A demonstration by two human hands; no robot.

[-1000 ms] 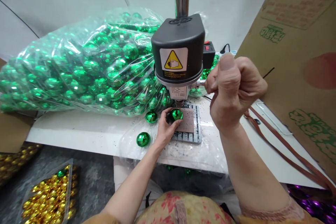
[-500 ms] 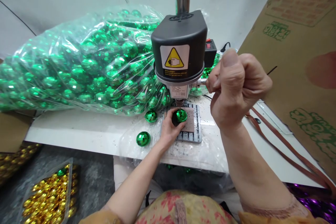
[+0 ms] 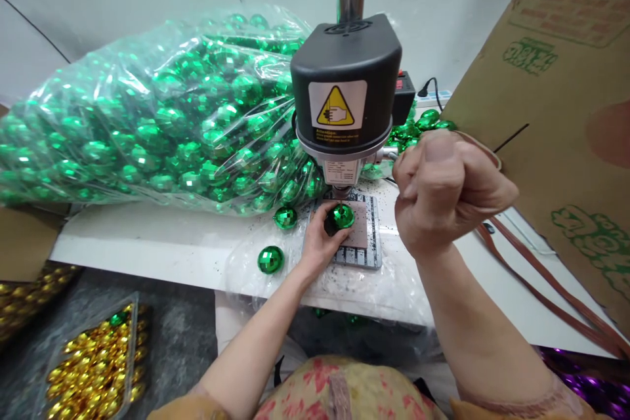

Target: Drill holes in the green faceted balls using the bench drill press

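"So, where is the green ball now?"

"Right under the drill head, over the pinkish board on the slotted base plate. The left hand grasps it, thumb on the near side, fingers curled round the far left."

"Is the bit in it?"

"It stands at the top of the ball; how deep, if at all, I can't tell."

"And the right hand?"

"Clenched in a fist at the lever on the drill's right side. Only the lever's metal stub shows; the fingers hide the rest."

"Anything close by on the bench?"

"Two loose balls, also green: one beside the left hand, another nearer the front edge. Behind them lies a big clear bag stuffed with more, and dark specks are scattered around the plate."

"What's on the right?"

"A brown strap along the bench, next to a tall cardboard box."

"And lower left?"

"A clear bin of gold balls, with a green one among them."
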